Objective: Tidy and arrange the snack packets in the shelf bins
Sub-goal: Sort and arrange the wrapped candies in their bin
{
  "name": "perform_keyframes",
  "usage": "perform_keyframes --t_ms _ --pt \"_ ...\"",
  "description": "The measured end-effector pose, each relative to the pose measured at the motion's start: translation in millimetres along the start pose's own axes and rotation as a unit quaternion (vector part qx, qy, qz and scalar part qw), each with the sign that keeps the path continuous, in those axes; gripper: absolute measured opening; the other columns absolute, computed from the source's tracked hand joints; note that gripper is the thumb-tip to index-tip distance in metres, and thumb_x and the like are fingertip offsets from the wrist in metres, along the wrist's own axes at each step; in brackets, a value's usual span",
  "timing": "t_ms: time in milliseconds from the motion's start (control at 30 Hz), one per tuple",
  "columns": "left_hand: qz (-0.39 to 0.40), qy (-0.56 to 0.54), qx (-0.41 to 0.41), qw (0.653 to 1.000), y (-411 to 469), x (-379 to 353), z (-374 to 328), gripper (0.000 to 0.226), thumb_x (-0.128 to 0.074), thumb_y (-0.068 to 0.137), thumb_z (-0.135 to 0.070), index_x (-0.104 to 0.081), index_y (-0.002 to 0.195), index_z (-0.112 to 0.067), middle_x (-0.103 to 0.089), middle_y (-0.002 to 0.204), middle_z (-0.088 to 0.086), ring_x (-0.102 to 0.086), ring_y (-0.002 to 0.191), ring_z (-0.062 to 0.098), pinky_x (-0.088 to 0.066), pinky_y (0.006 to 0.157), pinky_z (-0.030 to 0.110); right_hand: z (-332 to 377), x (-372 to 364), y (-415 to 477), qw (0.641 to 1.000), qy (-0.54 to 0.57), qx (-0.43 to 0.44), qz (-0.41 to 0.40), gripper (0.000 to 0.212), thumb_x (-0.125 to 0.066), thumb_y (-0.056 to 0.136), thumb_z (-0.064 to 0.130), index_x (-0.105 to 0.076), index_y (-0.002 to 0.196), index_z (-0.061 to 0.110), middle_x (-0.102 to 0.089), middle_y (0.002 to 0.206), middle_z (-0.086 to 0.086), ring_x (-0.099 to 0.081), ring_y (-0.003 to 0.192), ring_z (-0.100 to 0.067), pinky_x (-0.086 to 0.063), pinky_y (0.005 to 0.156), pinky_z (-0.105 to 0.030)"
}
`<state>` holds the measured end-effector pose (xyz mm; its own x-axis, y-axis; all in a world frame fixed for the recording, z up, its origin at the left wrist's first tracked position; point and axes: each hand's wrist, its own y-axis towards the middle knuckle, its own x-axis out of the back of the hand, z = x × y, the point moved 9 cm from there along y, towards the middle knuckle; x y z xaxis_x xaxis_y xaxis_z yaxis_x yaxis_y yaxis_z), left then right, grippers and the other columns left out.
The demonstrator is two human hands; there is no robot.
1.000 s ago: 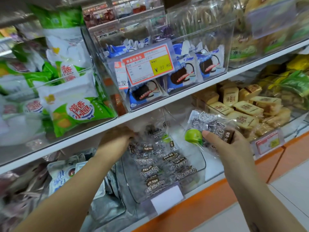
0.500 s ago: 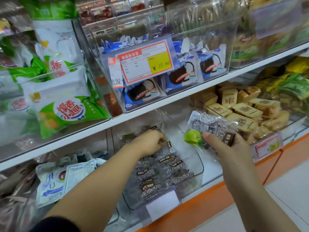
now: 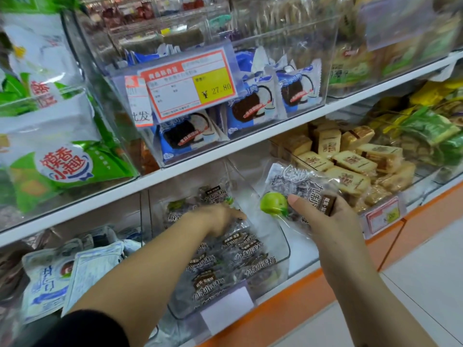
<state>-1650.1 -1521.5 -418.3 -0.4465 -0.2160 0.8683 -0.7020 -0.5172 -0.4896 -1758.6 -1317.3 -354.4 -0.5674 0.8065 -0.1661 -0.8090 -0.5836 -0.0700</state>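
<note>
A clear plastic bin (image 3: 284, 249) on the lower shelf holds several clear plum packets (image 3: 235, 256) with dark labels. My left hand (image 3: 220, 219) reaches into that bin and lies on top of the packets; its fingers are hidden among them, so a grip cannot be made out. My right hand (image 3: 323, 214) holds one more plum packet (image 3: 298, 186), printed with a green plum, in the air just right of the bin, thumb on the front.
Neighbouring bins hold beige wrapped cakes (image 3: 350, 159) to the right, blue-and-white cookie packs (image 3: 253, 106) above behind a red-and-yellow price tag (image 3: 190, 83), green-and-white bags (image 3: 60, 161) upper left and pale pouches (image 3: 62, 274) lower left. An orange shelf base (image 3: 300, 304) runs below.
My left hand has moved right and deeper into the plum bin, from the left wall to the top of the pile. My right hand keeps its packet almost still.
</note>
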Motion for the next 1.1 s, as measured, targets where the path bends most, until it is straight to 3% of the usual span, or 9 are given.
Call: perform_keyframes --t_ms 167,300,467,600,733,867,933,1000,1100 --pt "-0.083 -0.093 0.007 0.992 -11.2 31.0 6.0 0.019 -0.044 0.096 -0.032 -0.047 0.113 -0.025 -0.057 0.11 0.004 -0.056 0.095 0.024 -0.046 0.077 0.033 4.7 3.3 -2.6 1.0 0.001 0.002 0.001 0.03 -0.078 0.073 0.031 -0.063 0.094 0.017 -0.068 0.086 -0.007 -0.06 0.076 -0.019 -0.044 0.068 -0.029" --pt "-0.123 -0.106 0.042 0.986 -28.7 43.9 24.1 0.036 -0.056 0.086 -0.055 -0.047 0.097 -0.023 -0.056 0.09 -0.002 -0.053 0.082 0.018 -0.041 0.069 0.031 3.6 2.4 -0.8 1.0 0.007 -0.002 0.002 0.037 -0.077 0.074 0.031 -0.06 0.101 0.014 -0.057 0.074 0.002 -0.049 0.063 -0.011 -0.037 0.06 -0.024" --pt "-0.165 -0.188 0.094 0.964 -40.2 52.4 45.2 0.009 -0.058 0.087 -0.015 -0.058 0.095 -0.018 -0.056 0.101 0.001 -0.051 0.081 0.014 -0.039 0.062 0.024 5.6 1.2 -3.3 1.0 0.003 0.003 0.004 0.028 -0.077 0.074 0.03 -0.06 0.09 0.015 -0.056 0.072 0.002 -0.05 0.065 -0.014 -0.038 0.061 -0.026" --pt "-0.237 -0.257 0.14 0.926 -66.8 61.4 65.2 0.033 -0.05 0.09 -0.003 -0.068 0.106 -0.025 -0.053 0.103 -0.007 -0.049 0.061 0.003 -0.035 0.041 0.014 7.1 0.7 -5.3 1.0 -0.008 0.003 0.011 0.034 -0.077 0.073 0.033 -0.063 0.097 0.013 -0.063 0.084 -0.003 -0.055 0.076 -0.018 -0.04 0.066 -0.029" --pt "-0.335 -0.367 0.143 0.856 -110.2 66.2 65.0 0.03 -0.056 0.09 -0.011 -0.066 0.111 -0.031 -0.063 0.113 -0.007 -0.054 0.064 0.006 -0.04 0.049 0.017 11.2 0.4 -7.2 1.0 -0.012 0.002 0.013 0.029 -0.077 0.074 0.031 -0.063 0.094 0.015 -0.066 0.084 -0.004 -0.059 0.078 -0.02 -0.043 0.069 -0.03" --pt "-0.409 -0.394 0.176 0.804 -156.7 63.6 54.5 0.011 -0.057 0.093 -0.026 -0.067 0.095 -0.021 -0.059 0.077 0.003 -0.051 0.071 0.017 -0.033 0.047 0.017 24.4 -2.0 -14.8 0.997 -0.055 0.033 0.041 0.029 -0.078 0.074 0.028 -0.054 0.075 0.011 -0.05 0.062 0.003 -0.045 0.059 -0.014 -0.034 0.057 -0.028" --pt "-0.46 -0.476 0.162 0.732 -173.1 57.1 54.6 0.019 -0.065 0.088 -0.022 -0.058 0.071 -0.019 -0.056 0.062 0.0 -0.051 0.06 0.014 -0.034 0.048 0.006 33.8 -7.5 -20.7 0.991 -0.087 0.051 0.092 0.03 -0.079 0.071 0.029 -0.058 0.081 0.01 -0.056 0.068 -0.006 -0.051 0.063 -0.016 -0.04 0.06 -0.028" --pt "-0.473 -0.569 0.124 0.661 -178.6 48.4 53.5 0.014 -0.071 0.083 -0.017 -0.062 0.072 -0.02 -0.064 0.067 -0.004 -0.056 0.062 0.008 -0.042 0.064 0.014 41.7 -17.6 -29.2 0.977 -0.111 0.056 0.173 0.024 -0.08 0.07 0.026 -0.063 0.086 0.019 -0.065 0.082 -0.011 -0.061 0.07 -0.015 -0.047 0.061 -0.015" --pt "-0.413 -0.666 0.068 0.618 -171.7 41.0 38.0 0.011 -0.07 0.081 -0.007 -0.064 0.078 -0.015 -0.063 0.056 -0.008 -0.055 0.053 0.003 -0.044 0.066 0.023 39.9 -37.9 -50.1 0.935 -0.131 0.034 0.328 0.038 -0.082 0.062 0.026 -0.064 0.096 0.027 -0.065 0.09 -0.014 -0.064 0.081 -0.025 -0.052 0.067 -0.019"
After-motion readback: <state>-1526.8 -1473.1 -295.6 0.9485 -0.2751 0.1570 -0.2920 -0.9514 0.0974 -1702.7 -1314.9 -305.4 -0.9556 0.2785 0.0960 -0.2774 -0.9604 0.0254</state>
